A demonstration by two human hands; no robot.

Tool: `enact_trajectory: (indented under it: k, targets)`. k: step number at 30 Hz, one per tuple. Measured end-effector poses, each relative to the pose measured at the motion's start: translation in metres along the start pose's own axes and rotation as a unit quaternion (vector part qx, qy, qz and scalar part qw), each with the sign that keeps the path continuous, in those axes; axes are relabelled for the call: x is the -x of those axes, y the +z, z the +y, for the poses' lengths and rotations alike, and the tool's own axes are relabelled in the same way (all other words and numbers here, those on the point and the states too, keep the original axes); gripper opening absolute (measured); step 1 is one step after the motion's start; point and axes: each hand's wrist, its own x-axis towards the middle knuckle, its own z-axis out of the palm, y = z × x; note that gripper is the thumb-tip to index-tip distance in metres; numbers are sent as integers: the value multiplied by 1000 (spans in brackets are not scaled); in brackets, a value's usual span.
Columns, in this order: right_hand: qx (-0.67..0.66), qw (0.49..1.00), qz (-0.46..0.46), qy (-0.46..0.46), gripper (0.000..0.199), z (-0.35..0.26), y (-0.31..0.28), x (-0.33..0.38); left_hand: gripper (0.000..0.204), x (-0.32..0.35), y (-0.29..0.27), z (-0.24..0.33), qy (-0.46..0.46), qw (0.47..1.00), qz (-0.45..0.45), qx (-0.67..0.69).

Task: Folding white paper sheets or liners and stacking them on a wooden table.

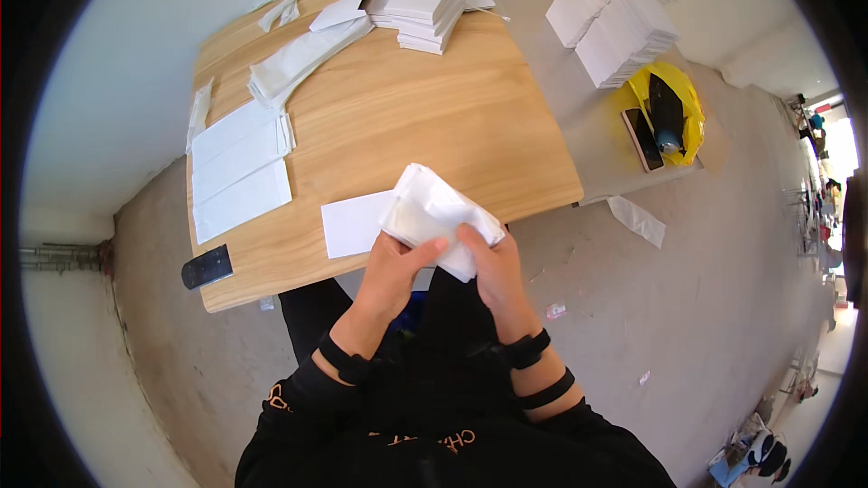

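My left hand (394, 276) and my right hand (494, 278) hold a white, soft-looking packet (432, 206) between them, above the table's near edge. It looks wrapped in thin, creased, slightly see-through sheeting. Both thumbs press on its upper face, while most of my fingers are hidden beneath it. A flat white rectangular card (350, 225) lies on the wooden table (407, 117) just left of the packet, its right end covered by the packet and my left hand.
White flat sleeves (240, 172) lie at the table's left, beside a long fan of white sheeting (307, 56). White block stacks (423, 4) stand at the back. A black phone (208, 267) overhangs the left corner. Rightward are white stacks (619, 23), a yellow bag (692, 117) and another phone (643, 139).
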Motion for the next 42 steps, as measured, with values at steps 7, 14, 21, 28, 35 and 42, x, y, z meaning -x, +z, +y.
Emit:
enact_trajectory:
  k: [7, 14, 21, 28, 35, 42]
  targets:
    - [67, 998, 14, -5, 41, 11, 36, 10, 40, -2, -15, -8, 7, 982, 125, 138]
    - [20, 996, -82, 28, 49, 7, 26, 8, 37, 6, 0, 8, -33, 978, 90, 183]
    - [145, 987, -66, -22, 36, 8, 26, 13, 39, 1, -16, 6, -12, 975, 97, 197]
    - [243, 962, -125, 15, 38, -24, 9, 17, 36, 11, -66, 30, -94, 993, -41, 55]
    - [292, 916, -248, 119, 39, -49, 0, 17, 47, 25, -60, 45, -118, 953, -170, -223]
    - [236, 931, -228, 159, 38, -42, -10, 18, 28, 30, -62, 34, -151, 971, -124, -140]
